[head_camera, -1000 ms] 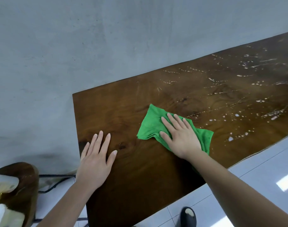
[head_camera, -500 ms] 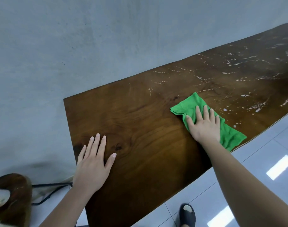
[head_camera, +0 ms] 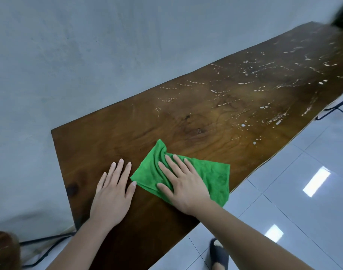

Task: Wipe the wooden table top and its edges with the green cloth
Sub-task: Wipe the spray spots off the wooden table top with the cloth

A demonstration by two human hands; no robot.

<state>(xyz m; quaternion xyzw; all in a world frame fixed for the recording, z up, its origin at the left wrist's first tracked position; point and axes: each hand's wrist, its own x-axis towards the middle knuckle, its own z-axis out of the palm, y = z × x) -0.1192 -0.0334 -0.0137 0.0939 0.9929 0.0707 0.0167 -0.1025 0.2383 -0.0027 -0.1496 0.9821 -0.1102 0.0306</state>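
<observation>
Cloth (head_camera: 209, 172), green, lies near the worktop's (head_camera: 196, 117) front edge under the right hand (head_camera: 183, 187), fingers spread flat on it. Left hand (head_camera: 113, 193) rests beside it, fingers extended, holding nothing.

grey wall (head_camera: 88, 55), glossy floor tiles (head_camera: 303, 182), dark slipper (head_camera: 218, 254)

We see a plain grey plastered wall (head_camera: 73, 61) filling the upper left. Below right, glossy pale grey floor tiles (head_camera: 295, 191) with thin dark grout lines reflect bright rectangular lights (head_camera: 316, 181). A rounded dark brown wooden piece (head_camera: 2, 250) sits bottom left, with thin black metal rods (head_camera: 43, 240) beside it.
</observation>
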